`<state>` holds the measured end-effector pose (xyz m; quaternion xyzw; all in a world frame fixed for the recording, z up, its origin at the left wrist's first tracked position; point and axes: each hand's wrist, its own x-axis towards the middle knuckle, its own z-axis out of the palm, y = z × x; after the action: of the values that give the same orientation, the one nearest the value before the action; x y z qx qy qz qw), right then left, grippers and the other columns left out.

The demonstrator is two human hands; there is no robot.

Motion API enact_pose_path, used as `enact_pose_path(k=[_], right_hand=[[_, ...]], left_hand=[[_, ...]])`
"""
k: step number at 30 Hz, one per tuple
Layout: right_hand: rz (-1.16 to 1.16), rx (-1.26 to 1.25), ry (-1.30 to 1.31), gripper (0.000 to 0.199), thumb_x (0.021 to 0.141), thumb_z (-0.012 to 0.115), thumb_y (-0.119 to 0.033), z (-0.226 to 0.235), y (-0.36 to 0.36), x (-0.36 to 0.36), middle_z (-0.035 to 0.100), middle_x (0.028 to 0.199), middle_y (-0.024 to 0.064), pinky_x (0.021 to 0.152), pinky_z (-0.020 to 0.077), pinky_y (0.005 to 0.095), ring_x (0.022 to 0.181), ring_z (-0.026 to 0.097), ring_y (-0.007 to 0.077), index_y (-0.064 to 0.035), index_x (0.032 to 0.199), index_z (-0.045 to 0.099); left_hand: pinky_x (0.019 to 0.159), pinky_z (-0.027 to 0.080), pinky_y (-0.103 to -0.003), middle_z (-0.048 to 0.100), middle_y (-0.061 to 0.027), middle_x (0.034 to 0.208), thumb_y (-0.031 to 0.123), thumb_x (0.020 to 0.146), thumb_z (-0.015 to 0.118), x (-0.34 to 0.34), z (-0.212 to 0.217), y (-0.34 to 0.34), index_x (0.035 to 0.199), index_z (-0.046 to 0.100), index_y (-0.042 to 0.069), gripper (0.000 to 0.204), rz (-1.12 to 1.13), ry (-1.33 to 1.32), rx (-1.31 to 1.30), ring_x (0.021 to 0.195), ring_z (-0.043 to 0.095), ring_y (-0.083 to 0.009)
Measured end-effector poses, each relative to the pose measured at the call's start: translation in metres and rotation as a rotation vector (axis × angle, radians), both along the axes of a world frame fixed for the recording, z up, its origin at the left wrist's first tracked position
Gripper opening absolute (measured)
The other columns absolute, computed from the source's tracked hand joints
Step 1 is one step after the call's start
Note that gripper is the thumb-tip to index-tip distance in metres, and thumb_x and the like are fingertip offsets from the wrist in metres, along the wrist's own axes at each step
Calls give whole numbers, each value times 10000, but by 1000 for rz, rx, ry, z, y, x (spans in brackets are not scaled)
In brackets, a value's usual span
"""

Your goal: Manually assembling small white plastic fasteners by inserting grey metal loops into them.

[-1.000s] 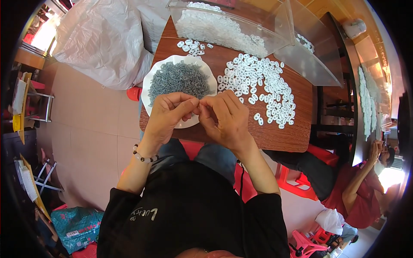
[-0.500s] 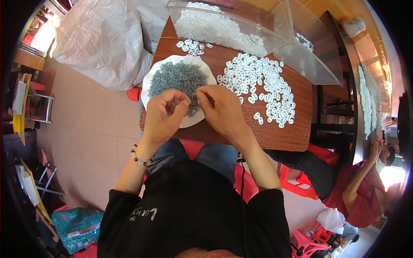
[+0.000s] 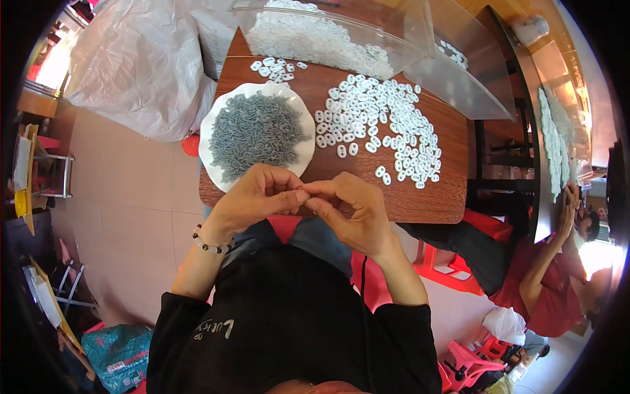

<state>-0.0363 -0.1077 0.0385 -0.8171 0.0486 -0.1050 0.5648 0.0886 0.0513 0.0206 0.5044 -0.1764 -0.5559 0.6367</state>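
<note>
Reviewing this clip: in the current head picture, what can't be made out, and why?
- Head view: any piece where the bare left hand and bare right hand meet; too small, covered by the fingers.
- Head view: near rim of the white scalloped plate; hidden by the left hand.
- Head view: far part of the clear plastic box; cut off by the top edge.
- Head view: anything in the co-worker's hands; too small.
</note>
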Motion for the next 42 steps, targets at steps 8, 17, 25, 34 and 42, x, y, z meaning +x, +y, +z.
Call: enact_pose_path(k=[8,17,25,34,42], right_hand=[[-171,-163,-119,116,765,712,35,-2,-10,-26,603,730,46,502,454,229,605,565,109,-27,859,683],[-166,-265,-218,143,750,704,50,-19,-20,-40,617,726,45,536,442,263,629,557,162,-29,868,684],[-208,-140,-132,132,790,674,34,-19,-19,-48,628,747,59,586,453,258,664,579,158,-12,914,679],[-351,59,66,189,840,640,16,-24,-14,-58,633,802,57,651,485,220,761,617,103,-2,1026,666],[-382,-31,34,202,815,663,21,-29,-12,-59,641,820,73,616,476,228,707,610,118,4,1016,671]], left_hand=[[596,420,-189,636,-19,764,191,874,675,-25,-8,-20,894,660,-2,195,28,83,29,653,538,-51],[608,412,-182,633,-17,793,198,892,655,-47,-23,-25,936,647,24,180,81,341,55,659,527,-54],[600,414,-170,619,8,800,189,911,629,-60,-23,-34,931,641,35,156,176,371,-5,658,518,-36],[713,483,-226,627,-25,861,197,949,570,-78,-23,-45,980,581,33,167,288,210,20,778,593,-80],[738,506,-240,655,-71,890,157,945,574,-84,-35,-47,984,583,-15,177,320,71,-13,787,622,-104]])
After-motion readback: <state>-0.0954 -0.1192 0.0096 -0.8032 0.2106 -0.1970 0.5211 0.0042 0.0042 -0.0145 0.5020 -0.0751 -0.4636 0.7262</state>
